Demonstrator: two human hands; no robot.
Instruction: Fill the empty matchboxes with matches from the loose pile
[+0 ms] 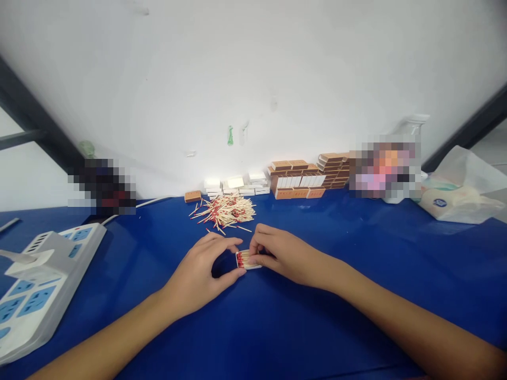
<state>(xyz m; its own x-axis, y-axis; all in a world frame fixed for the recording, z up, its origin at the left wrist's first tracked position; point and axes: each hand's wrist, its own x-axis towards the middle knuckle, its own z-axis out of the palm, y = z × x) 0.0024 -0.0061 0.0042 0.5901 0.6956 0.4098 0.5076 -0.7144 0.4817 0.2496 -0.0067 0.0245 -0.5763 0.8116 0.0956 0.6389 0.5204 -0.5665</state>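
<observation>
A small white matchbox tray (250,268) lies on the blue tabletop in front of me. Red-tipped matches (243,259) lie side by side in it, their heads toward the left end. My left hand (204,270) curves around that left end, thumb at the near corner and fingertips by the far one, steadying the tray. Over the right part of the tray, my right hand (281,254) is closed, thumb and fingertips pinched on the matches; its fingers hide their right ends. Just beyond both hands lies a loose pile of matches (229,210).
Along the wall stand white tray stacks (234,183), a single brown matchbox (193,196) and a stack of matchboxes (299,179). A power strip (75,264) with a plugged-in adapter lies at left. A tissue pack (447,203) sits at right, near a blurred-out item.
</observation>
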